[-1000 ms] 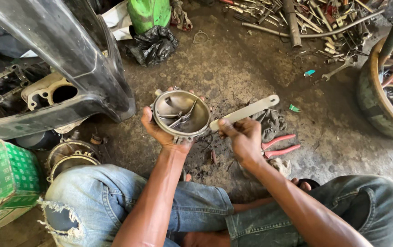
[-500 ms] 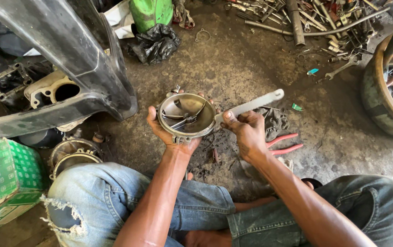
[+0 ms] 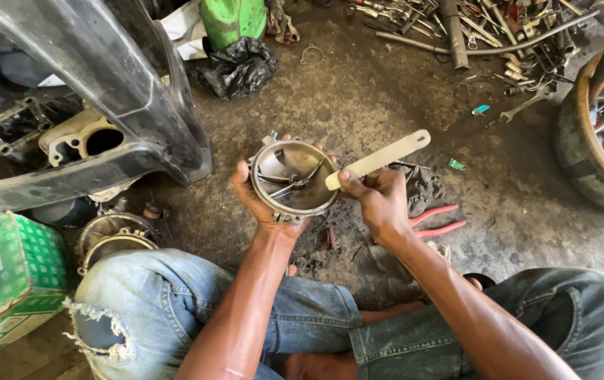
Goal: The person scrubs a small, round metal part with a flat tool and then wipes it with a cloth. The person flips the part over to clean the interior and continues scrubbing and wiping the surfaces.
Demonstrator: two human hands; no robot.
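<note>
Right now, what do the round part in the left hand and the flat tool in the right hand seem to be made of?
The round part looks like bare metal, perhaps aluminium or steel: silvery grey, with a dull shine inside its bowl. The flat tool looks like pale, matt metal with a hole near its far end; a light coating cannot be ruled out. The left hand cups the part; the right hand grips the tool.

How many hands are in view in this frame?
2. The left hand cradles the round shiny metal housing; the right hand grips the flat pale metal bar at its rim.

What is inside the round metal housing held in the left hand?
Inside the round metal housing: thin metal arms crossing a shiny bowl, with the flat tool's tip at its rim. Its underside is hidden.
</note>
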